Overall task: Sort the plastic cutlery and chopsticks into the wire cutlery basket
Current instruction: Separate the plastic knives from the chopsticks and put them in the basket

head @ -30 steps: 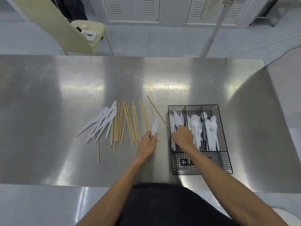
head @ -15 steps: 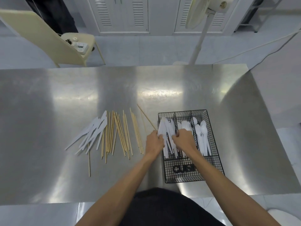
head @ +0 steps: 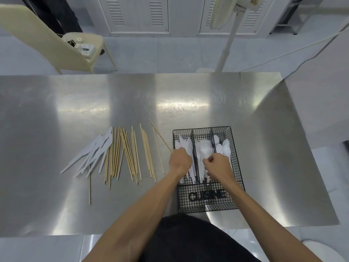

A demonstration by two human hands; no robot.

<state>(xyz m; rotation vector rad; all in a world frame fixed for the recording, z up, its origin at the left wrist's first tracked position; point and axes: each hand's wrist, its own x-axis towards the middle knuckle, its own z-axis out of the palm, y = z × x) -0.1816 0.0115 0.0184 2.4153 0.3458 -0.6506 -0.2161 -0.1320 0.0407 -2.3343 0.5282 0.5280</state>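
A steel table fills the middle of the frame, with a cream chair at the upper left and a fan stand at the upper right. Right of centre sits the black wire basket (its near end lettered), divided lengthwise into three compartments: white knives in the left one, forks in the middle, spoons on the right. Left of centre, wooden chopsticks lie fanned on the table, with loose white knives overlapping their left edge. The left hand is curled over the left compartment; whether it grips anything cannot be told. The right hand has its fingers closed loosely over the fork handles.
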